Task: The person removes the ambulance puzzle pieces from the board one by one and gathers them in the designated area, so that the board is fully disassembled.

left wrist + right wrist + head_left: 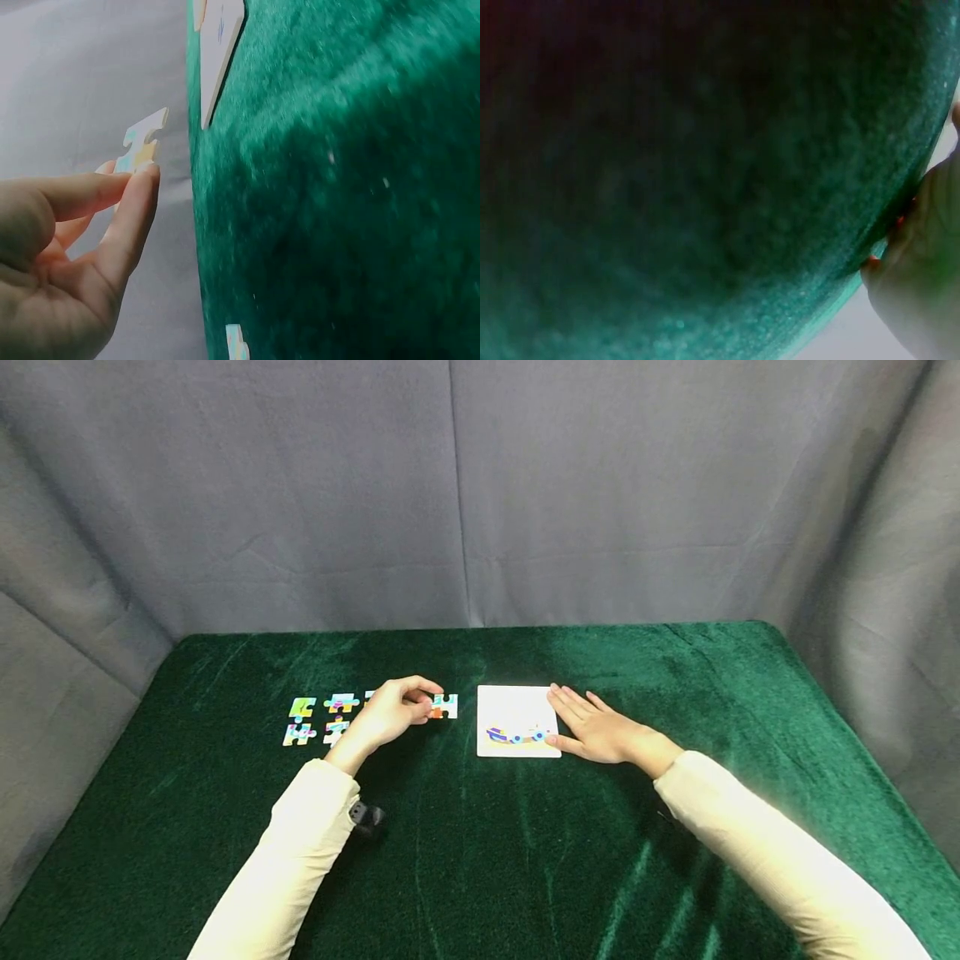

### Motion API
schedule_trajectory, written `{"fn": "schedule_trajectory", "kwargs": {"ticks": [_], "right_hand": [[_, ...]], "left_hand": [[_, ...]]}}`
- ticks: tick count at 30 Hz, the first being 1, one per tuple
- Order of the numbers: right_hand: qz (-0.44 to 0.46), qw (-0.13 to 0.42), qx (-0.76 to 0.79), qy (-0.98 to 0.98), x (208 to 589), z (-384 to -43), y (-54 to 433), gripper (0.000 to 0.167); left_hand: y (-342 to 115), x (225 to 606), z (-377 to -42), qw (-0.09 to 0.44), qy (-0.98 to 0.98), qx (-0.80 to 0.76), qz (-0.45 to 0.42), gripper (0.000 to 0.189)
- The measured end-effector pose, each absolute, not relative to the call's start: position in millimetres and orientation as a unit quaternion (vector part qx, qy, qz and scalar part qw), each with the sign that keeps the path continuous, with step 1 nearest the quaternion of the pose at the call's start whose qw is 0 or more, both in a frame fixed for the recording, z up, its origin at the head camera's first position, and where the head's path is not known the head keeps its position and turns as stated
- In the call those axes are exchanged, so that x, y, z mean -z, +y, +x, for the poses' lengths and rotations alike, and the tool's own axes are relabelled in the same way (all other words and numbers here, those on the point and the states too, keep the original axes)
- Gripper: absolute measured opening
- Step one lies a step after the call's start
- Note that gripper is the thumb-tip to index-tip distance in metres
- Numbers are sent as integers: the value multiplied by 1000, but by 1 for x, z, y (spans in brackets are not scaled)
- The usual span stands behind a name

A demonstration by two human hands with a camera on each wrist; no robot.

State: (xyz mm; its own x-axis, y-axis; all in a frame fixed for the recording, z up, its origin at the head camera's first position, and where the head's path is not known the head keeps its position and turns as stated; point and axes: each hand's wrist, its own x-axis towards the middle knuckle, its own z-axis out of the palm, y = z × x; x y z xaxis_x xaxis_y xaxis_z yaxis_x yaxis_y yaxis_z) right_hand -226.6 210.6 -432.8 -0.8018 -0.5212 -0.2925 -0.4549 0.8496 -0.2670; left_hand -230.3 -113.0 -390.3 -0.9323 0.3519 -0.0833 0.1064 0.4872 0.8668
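My left hand (395,708) pinches a jigsaw piece (446,706) between thumb and fingertips. In the left wrist view that jigsaw piece (142,142) is held up off the green cloth. To its right lies a white square board (516,708) with a blue and orange vehicle picture along its lower part. My right hand (592,727) rests with outstretched fingers on the board's right edge. The right wrist view shows only part of the right hand (919,262), dark and blurred.
Several colourful jigsaw pieces (300,733) lie left of the left hand, some partly hidden behind it. A green velvety cloth (480,860) covers the table. A grey curtain (300,485) hangs behind. A black device (367,817) is at the left wrist.
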Motion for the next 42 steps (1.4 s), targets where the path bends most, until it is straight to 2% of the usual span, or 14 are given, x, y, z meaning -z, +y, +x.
{"fn": "schedule_trajectory", "kwargs": {"ticks": [14,42], "right_hand": [[-263,182,96,943,434,-225,210,76],[-260,175,87,946,434,-227,212,77]], "left_hand": [[-149,402,-223,141,860,-478,110,32],[-191,407,-220,158,859,-480,76,32]]}}
